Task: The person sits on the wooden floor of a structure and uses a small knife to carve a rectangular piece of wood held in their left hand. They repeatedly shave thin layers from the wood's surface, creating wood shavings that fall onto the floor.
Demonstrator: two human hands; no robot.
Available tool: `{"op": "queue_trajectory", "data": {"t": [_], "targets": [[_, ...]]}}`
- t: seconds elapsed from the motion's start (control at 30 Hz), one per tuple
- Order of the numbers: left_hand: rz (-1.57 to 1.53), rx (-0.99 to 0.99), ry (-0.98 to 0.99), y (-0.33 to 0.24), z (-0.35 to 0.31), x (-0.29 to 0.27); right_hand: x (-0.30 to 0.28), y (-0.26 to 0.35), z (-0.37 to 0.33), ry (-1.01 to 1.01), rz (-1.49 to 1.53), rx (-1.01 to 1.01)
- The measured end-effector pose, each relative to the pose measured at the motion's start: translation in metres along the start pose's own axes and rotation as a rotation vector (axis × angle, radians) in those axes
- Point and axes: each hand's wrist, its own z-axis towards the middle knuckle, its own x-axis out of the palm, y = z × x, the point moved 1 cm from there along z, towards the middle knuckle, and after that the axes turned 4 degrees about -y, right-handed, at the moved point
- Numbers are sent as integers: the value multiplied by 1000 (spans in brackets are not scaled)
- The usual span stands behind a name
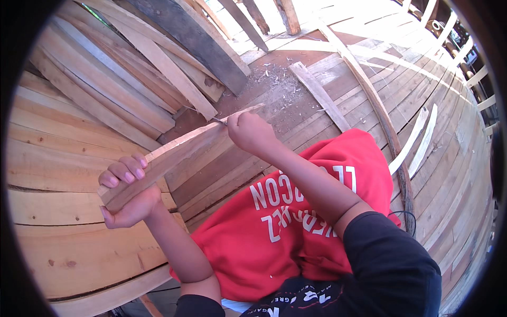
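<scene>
A long narrow wooden board (pixel 182 153) slants from the left up toward the middle, its pale edge turned up. My left hand (pixel 131 193) is closed round the board's near end, fingers over the top edge and thumb beneath. Farther along, my right hand (pixel 251 132) is closed in a fist at the board's upper edge. A thin dark tool (pixel 219 121) sticks out of that fist to the left and meets the edge. Its handle is hidden in my fingers, so I cannot tell its kind. A red garment with white lettering (pixel 232 227) lies across my lap under the right forearm.
Planks (pixel 113 79) lean in a stack at upper left, beside a wall of pale boards (pixel 63 206). Shavings (pixel 280 79) litter the plank floor (pixel 443 153) ahead. A short board (pixel 319 95), a long curved strip (pixel 364 79) and two pale strips (pixel 414 140) lie there.
</scene>
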Motion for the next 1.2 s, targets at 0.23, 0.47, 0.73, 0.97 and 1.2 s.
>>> {"op": "queue_trajectory", "data": {"t": [0.23, 0.47, 0.73, 0.97, 1.2], "targets": [[-47, -22, 125, 3, 8, -4, 23, -78, 37, -173, -30, 40], [-102, -28, 295, 4, 5, -4, 11, -72, 29, -163, -21, 149], [-69, -51, 563, 0, 9, 15, -10, -10, -5, 3, -79, 53], [-128, -33, 140, -1, 7, 14, 16, -93, 24, -189, 1, 134], [-97, -21, -169, -2, 5, 10, 26, -40, -2, -214, 34, -35]]}}
